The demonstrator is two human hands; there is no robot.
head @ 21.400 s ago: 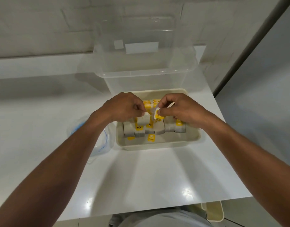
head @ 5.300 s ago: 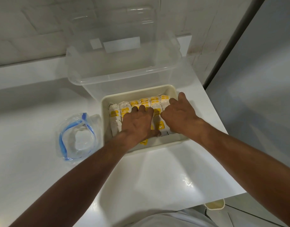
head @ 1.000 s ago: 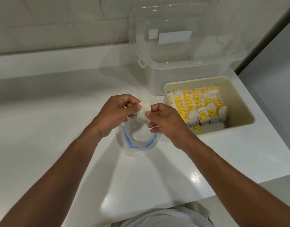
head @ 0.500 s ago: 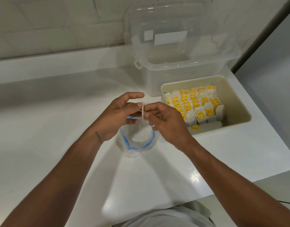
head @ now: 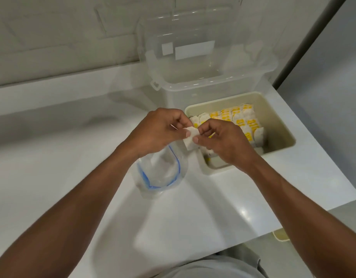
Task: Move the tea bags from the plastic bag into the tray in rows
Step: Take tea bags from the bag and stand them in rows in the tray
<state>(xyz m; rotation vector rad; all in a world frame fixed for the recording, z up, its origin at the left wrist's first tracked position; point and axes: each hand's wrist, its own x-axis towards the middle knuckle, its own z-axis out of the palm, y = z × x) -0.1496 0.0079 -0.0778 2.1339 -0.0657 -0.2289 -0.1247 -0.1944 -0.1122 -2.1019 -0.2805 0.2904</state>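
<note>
Left hand (head: pixel 159 131) and right hand (head: pixel 219 139) both pinch one tea bag (head: pixel 190 138), held above the worktop (head: pixel 72 157) between plastic bag (head: pixel 161 173) and tray (head: pixel 277 121) holding rows.

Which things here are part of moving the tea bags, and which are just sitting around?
In the job: tea bag pinched by left hand and right hand; plastic bag; tray; tea bags rowed inside.
Lying about: clear storage box behind the tray; beige object below the counter.
</note>
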